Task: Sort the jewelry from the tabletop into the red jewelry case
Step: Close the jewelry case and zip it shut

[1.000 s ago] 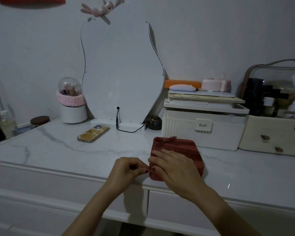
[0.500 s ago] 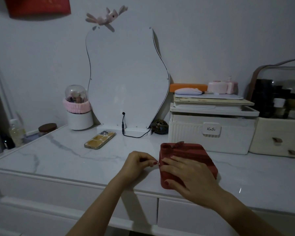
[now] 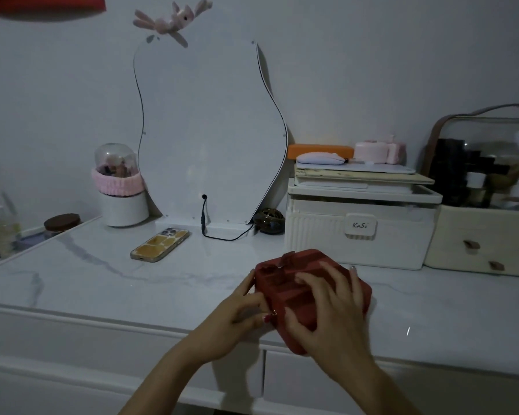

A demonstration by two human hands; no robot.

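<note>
Red jewelry case [image 3: 285,280] closed on bench [image 3: 132,283]. Right hand [image 3: 327,304] spread flat, hiding lid. Left hand [image 3: 240,313] fingers pinch small zipper pull [image 3: 273,313]; detail blurred.

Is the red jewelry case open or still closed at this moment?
Closed. The red jewelry case shows only its quilted top, nothing inside. The right hand presses on it; the left hand pinches the zipper pull.

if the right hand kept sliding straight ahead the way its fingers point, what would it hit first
Probably the white ribbed storage box standing just behind the red jewelry case. The right hand lies on the case with its fingers pointing up and slightly left; depth is hard to judge.
</note>
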